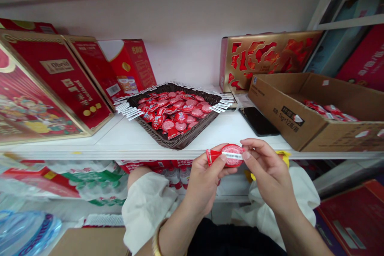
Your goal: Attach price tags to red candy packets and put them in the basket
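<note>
My left hand (207, 172) is closed on a small round red packet (230, 150) with a flat tab at its left end. A white barcode sticker (234, 156) lies across the packet's clear face. My right hand (267, 168) pinches the sticker's right end at the packet's edge between thumb and forefinger. Just beyond my hands, a dark woven basket (183, 143) holds many similar red packets (177, 112). White sticker strips (129, 108) hang along its rim, thickest at the left and right corners.
The basket stands on a white shelf (105, 144). To its right are a black phone (259, 122) and an open cardboard box (300, 132) with red packets inside. Red gift boxes (72, 80) stand at the left, a gold-and-red box (270, 58) behind. Bottled drinks (96, 184) fill the lower shelf.
</note>
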`<action>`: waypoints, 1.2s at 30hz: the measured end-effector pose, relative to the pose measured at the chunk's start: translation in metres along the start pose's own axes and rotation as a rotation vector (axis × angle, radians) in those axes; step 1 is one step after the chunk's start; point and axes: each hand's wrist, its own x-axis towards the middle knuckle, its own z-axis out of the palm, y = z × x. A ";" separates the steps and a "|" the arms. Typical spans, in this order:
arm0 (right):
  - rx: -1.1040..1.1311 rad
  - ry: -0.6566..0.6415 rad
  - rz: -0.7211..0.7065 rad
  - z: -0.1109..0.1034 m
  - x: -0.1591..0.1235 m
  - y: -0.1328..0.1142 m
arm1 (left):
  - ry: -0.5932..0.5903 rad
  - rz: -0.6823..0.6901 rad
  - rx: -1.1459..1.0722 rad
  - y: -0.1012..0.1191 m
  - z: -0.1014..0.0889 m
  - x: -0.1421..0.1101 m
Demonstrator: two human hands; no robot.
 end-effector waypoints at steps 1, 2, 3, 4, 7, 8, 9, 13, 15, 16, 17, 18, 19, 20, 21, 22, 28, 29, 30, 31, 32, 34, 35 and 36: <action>-0.010 0.003 -0.006 0.000 0.000 0.000 | -0.001 -0.003 -0.001 0.000 0.000 0.000; -0.011 0.005 -0.011 0.000 0.000 0.000 | 0.000 -0.005 -0.004 0.000 0.001 0.000; -0.004 0.004 -0.015 0.000 0.000 0.000 | 0.003 -0.008 -0.007 0.000 0.001 0.000; 0.008 0.003 -0.018 0.001 0.000 0.000 | 0.007 -0.011 -0.009 0.000 0.001 0.000; 0.027 0.014 -0.020 0.001 0.001 0.000 | 0.013 -0.010 -0.010 0.000 0.002 -0.001; 0.014 0.022 -0.015 0.001 0.001 0.000 | 0.010 -0.009 -0.010 0.000 0.002 0.000; -0.004 0.030 -0.008 0.000 0.001 0.000 | 0.005 -0.009 -0.013 -0.001 0.002 0.000; -0.038 0.041 -0.005 -0.002 0.001 0.001 | -0.015 -0.007 -0.021 0.000 0.002 0.001; -0.020 0.033 -0.024 -0.001 0.001 0.001 | -0.018 0.000 -0.012 0.000 0.002 0.001; -0.015 0.029 -0.031 -0.001 0.001 0.001 | -0.020 0.003 -0.007 0.000 0.003 0.001; -0.017 0.028 -0.033 -0.001 0.001 0.001 | -0.021 0.005 -0.002 0.000 0.004 0.001; -0.025 0.029 -0.032 -0.001 0.001 0.000 | -0.022 0.007 0.001 0.000 0.004 0.001; -0.038 0.032 -0.028 -0.001 0.001 0.000 | -0.022 0.006 0.003 0.000 0.005 0.001; -0.051 0.039 -0.026 -0.001 0.001 -0.001 | -0.022 0.002 0.007 0.000 0.006 0.001; -0.059 0.046 -0.027 -0.001 0.001 -0.001 | -0.023 -0.003 0.015 0.000 0.006 0.000; -0.060 0.051 -0.029 -0.002 0.001 -0.002 | -0.024 -0.006 0.030 0.000 0.007 0.001; -0.056 0.101 -0.056 -0.006 0.003 -0.001 | -0.014 0.033 0.108 -0.003 0.011 0.004; -0.066 0.127 -0.064 -0.009 0.003 -0.001 | -0.015 0.032 0.109 -0.004 0.012 0.005; -0.071 0.155 -0.076 -0.012 0.003 -0.001 | -0.021 0.030 0.114 -0.004 0.015 0.006; -0.071 0.185 -0.091 -0.016 0.003 -0.002 | -0.033 0.031 0.121 -0.005 0.019 0.008; -0.069 0.213 -0.108 -0.021 0.004 -0.004 | -0.050 0.036 0.129 -0.005 0.024 0.010; -0.071 0.266 -0.141 -0.034 0.008 -0.010 | -0.109 0.052 0.148 -0.004 0.039 0.017; -0.087 0.298 -0.162 -0.042 0.012 -0.014 | -0.146 0.066 0.156 -0.003 0.050 0.021; -0.117 0.339 -0.197 -0.051 0.019 -0.020 | -0.188 0.081 0.158 -0.002 0.062 0.026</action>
